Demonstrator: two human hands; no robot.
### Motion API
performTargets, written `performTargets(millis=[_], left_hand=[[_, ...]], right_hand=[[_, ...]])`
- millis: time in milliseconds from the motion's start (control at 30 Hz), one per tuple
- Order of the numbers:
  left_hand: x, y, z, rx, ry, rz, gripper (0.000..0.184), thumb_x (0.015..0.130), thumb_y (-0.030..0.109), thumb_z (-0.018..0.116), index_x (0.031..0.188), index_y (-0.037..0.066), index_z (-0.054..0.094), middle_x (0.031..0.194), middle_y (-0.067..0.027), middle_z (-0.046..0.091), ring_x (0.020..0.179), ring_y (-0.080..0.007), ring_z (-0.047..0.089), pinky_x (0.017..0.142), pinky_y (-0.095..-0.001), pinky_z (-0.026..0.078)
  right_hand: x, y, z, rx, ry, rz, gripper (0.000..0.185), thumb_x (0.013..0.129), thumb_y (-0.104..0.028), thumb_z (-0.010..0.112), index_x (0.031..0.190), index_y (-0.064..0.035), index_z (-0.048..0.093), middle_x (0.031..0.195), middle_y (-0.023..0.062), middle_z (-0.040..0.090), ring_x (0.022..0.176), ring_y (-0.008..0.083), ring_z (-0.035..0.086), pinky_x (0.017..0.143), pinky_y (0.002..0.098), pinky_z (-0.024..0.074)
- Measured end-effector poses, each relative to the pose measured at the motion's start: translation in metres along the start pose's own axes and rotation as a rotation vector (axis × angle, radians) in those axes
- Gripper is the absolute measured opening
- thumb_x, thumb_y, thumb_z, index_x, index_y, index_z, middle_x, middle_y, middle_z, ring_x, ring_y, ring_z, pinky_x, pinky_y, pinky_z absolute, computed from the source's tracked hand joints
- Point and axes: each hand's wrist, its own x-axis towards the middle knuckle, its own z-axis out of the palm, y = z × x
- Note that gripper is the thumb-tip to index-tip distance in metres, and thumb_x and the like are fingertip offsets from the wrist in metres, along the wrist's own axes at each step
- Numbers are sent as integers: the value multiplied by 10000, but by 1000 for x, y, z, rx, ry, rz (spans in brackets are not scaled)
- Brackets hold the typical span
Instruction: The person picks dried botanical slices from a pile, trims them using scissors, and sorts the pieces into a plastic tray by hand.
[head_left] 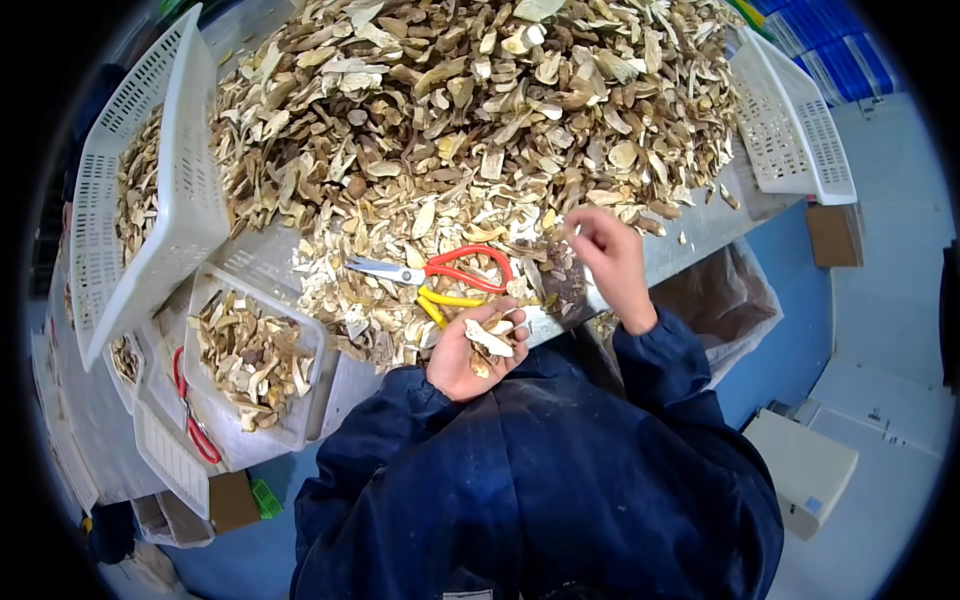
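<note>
Palm up near the table's front edge, my left hand holds a few dried slices, its fingers curled round them. My right hand is raised to the right over the edge of the pile, thumb and fingertips drawn together; whatever is between them is too small to make out. Red-handled scissors lie on the slices just above my left hand, blades to the left. Yellow handles of another tool show below them, partly hidden by my left fingers.
A large heap of dried slices covers the metal table. White baskets stand left and right. At left are a tray of slices and red-handled pliers. A lined box is below right.
</note>
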Motion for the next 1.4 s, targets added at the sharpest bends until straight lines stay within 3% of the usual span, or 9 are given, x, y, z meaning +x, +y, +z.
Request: performTargets(millis=[100, 133, 267, 367, 467, 733, 1000, 1267, 1400], left_hand=[[3, -3, 11, 36, 63, 63, 310, 958, 246, 448, 1205, 81, 535, 1142, -80, 594, 1020, -233, 583, 885, -383, 498], [4, -2, 15, 33, 83, 51, 321, 960, 248, 448, 1226, 91, 536, 1174, -73, 590, 1047, -225, 580, 896, -384, 495], [2, -1, 17, -3, 86, 16, 288, 955, 237, 457, 1183, 88, 551, 1107, -66, 601, 1000, -225, 589, 881, -396, 498], [-1, -2, 11, -20, 38, -1, 249, 950, 231, 466, 1122, 76, 559, 1046, -67, 602, 943, -223, 590, 861, -403, 500], [-5, -2, 13, -36, 66, 13, 222, 937, 217, 479, 1080, 62, 553, 1015, -74, 595, 904, -225, 586, 848, -410, 496], [-4, -2, 13, -48, 105, 7, 175, 915, 210, 490, 1014, 92, 574, 971, -87, 586, 889, -228, 579, 851, -392, 489], [-1, -1, 8, -41, 78, 10, 234, 924, 210, 482, 1090, 56, 543, 991, -89, 580, 883, -222, 585, 822, -398, 496], [-3, -2, 9, -56, 71, -5, 224, 919, 209, 497, 1080, 61, 545, 978, -89, 582, 866, -217, 583, 796, -376, 500], [-5, -1, 12, -34, 93, -7, 172, 940, 230, 466, 1013, 99, 548, 955, -73, 564, 876, -204, 556, 795, -364, 495]], right_hand=[[-21, -29, -2, 282, -372, 94, 229, 808, -57, 644, 1037, -58, 644, 639, -34, 535, 597, 28, 457, 542, 225, 378], [-22, -34, -3, 251, -474, 123, 275, 811, -82, 644, 1084, -58, 633, 646, 15, 573, 573, 79, 498, 543, 249, 407], [15, -9, 14, -188, -146, -29, 327, 806, -156, 655, 1115, -57, 615, 728, 153, 623, 623, 290, 610, 592, 352, 476], [41, 17, 31, -627, 100, -197, 265, 799, -111, 607, 1057, -72, 565, 712, 144, 639, 654, 308, 651, 554, 389, 499], [52, 27, 48, -910, 94, -167, 240, 782, -112, 607, 1010, -89, 534, 666, 114, 631, 596, 309, 640, 501, 399, 484], [37, 4, 19, -534, -34, -61, 289, 797, -228, 660, 1011, -82, 530, 625, 113, 606, 619, 329, 624, 534, 422, 465], [-11, 13, -16, -532, -13, 155, 255, 776, -166, 680, 1009, -82, 618, 665, 137, 613, 610, 316, 610, 557, 392, 468], [-2, 38, 8, -562, -36, -156, 193, 800, -85, 622, 992, -88, 642, 808, 120, 602, 699, 305, 593, 605, 365, 476], [0, 44, -9, -175, -27, -9, 158, 835, -74, 602, 989, -45, 592, 738, 53, 566, 618, 159, 549, 579, 270, 446]])
